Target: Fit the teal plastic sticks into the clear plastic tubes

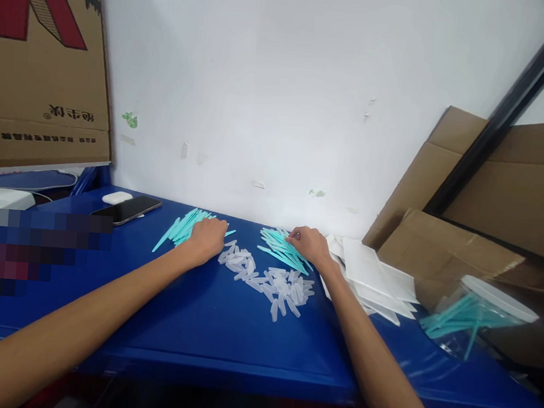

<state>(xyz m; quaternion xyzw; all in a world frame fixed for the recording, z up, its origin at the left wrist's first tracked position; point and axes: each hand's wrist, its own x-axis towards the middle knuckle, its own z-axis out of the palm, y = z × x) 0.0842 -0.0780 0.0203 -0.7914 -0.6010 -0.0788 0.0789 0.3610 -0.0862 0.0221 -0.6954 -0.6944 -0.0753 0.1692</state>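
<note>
Two piles of thin turquoise sticks lie toward the back of the blue table. My left hand [209, 238], fingers curled, is at the right side of the left pile [184, 226]; a stick tip shows just past its fingers. Over the right pile [282, 251] is my right hand [307, 242], its fingers pinched together at the upper edge of the sticks; whatever they hold is too small to name. Between and in front of the hands, small translucent caps [278, 285] lie scattered in a loose band.
On the right are white paper envelopes [360, 272] and a clear jar [473, 317] of turquoise sticks, with cardboard [446, 247] behind. A dark phone [134, 210] and a white case [117, 197] lie at the back left on the blue table [225, 344].
</note>
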